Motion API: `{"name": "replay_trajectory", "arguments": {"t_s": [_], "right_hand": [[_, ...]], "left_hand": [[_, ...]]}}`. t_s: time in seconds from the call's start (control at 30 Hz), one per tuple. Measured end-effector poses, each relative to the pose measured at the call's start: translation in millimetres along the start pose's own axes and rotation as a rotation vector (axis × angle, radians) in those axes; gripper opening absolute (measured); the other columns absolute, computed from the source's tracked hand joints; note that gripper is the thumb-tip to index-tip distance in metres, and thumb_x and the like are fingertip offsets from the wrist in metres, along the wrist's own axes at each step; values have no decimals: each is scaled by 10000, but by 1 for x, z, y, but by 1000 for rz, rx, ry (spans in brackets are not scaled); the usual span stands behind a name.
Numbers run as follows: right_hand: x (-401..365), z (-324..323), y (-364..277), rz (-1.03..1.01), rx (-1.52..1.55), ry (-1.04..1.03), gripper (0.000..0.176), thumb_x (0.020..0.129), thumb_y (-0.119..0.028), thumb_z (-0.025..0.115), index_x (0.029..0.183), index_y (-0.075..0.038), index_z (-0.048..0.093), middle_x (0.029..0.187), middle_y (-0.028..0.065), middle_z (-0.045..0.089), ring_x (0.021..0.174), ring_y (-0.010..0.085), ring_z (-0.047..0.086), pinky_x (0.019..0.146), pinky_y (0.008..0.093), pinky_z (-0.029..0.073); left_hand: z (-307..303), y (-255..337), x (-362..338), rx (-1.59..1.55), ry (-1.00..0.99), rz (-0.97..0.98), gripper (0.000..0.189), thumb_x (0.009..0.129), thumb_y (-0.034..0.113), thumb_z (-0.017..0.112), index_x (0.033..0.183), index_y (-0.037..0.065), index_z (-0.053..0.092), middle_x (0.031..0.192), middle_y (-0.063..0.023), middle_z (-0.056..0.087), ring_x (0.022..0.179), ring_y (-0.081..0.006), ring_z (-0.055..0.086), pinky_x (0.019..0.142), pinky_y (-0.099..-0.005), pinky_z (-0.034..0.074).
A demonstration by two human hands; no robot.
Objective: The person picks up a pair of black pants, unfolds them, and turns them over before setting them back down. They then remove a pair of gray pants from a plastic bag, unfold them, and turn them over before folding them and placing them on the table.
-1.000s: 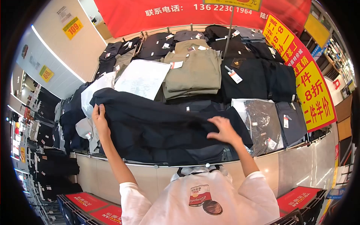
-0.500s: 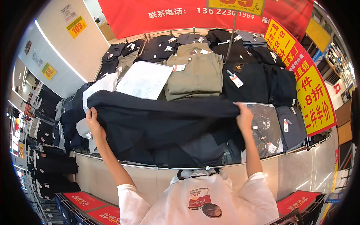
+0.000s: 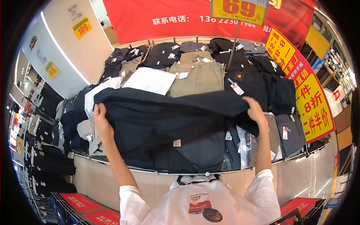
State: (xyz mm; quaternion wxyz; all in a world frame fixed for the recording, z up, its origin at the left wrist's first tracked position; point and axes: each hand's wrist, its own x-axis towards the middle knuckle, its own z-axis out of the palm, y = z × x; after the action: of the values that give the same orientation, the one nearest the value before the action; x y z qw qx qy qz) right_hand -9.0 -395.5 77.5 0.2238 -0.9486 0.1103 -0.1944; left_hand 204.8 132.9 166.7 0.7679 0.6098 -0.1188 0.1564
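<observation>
The left hand (image 3: 103,122) is pinching 1 end of the dark garment (image 3: 135,108); the right hand (image 3: 257,110) is meeting the other, but I cannot tell how firmly. The cloth is hanging between the 2 hands, over folded clothes. With a loose right grip, that end could be sagging onto the plastic packaging (image 3: 245,148) or snagging the nearby price tag (image 3: 237,89).

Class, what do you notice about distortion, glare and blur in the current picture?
Head view: fisheye distortion, black corners, front rail bowed; head view: glare streaks on the floor at right; head view: dark cloth looks slightly smeared near the right hand, while the yellow 69 sign is legible.
</observation>
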Motion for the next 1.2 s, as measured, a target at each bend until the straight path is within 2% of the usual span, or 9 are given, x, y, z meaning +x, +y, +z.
{"name": "replay_trajectory", "arguments": {"t_s": [0.13,0.4,0.53,0.63,0.8,1.0,1.1,1.17,1.2], "right_hand": [[-28,35,-10,66,-44,-540,508,746,-268,692,1188,-90,518,1169,167,530,1103,338,497,933,394,406],[-52,86,-156,-173,750,-155,854,737,-289,734,1375,-30,230,1306,197,414,1127,279,490,941,334,395],[-52,107,-162,119,882,-64,392,794,-205,678,1053,59,548,929,143,625,856,184,597,752,287,453],[-65,104,-137,466,788,21,312,835,-249,640,772,49,572,653,31,557,636,77,471,589,273,411],[-97,113,-67,688,1141,224,404,892,-284,571,1113,33,452,1093,99,528,1018,152,469,890,273,369],[-107,113,-48,696,1712,398,334,934,-156,449,1251,-57,412,1229,75,511,1143,225,481,994,367,375],[-108,126,-42,63,2324,-26,336,936,-205,456,1220,-26,469,1225,77,529,1147,212,487,981,343,387],[-101,119,-67,695,2071,277,309,935,-218,457,1182,-42,515,1208,65,547,1135,200,497,990,336,378],[-98,118,-75,691,2074,273,309,935,-218,457,1182,-42,515,1208,65,547,1135,200,497,990,336,378]], "left_hand": [[40,-18,-25,120,-116,-21,199,893,157,562,739,88,457,706,75,363,668,-40,331,588,-202,290],[136,-44,-109,340,-657,-120,194,856,117,571,747,4,457,667,4,390,666,-69,370,583,-240,344],[169,-42,-137,149,-991,-67,118,877,95,530,842,-17,536,754,-60,566,737,-106,514,705,-242,422],[156,-37,-123,248,-870,-122,127,883,108,531,844,-8,565,773,-43,581,772,-100,530,726,-244,424],[115,-40,-94,114,-458,-173,169,912,174,519,847,27,570,788,12,534,775,-74,472,754,-197,367],[99,-30,-85,-26,-395,-414,154,836,95,613,976,47,570,853,-17,587,798,-60,525,719,-210,421],[97,-48,-86,261,-563,-345,414,712,98,737,1077,17,559,880,-47,610,743,-105,570,732,-223,456],[95,-61,-86,484,-711,-335,408,726,180,741,1052,-10,586,877,-62,628,763,-101,549,702,-239,443],[98,-55,-87,536,-787,-433,378,736,196,733,1013,-23,599,880,-65,628,771,-95,539,702,-243,439]]}}
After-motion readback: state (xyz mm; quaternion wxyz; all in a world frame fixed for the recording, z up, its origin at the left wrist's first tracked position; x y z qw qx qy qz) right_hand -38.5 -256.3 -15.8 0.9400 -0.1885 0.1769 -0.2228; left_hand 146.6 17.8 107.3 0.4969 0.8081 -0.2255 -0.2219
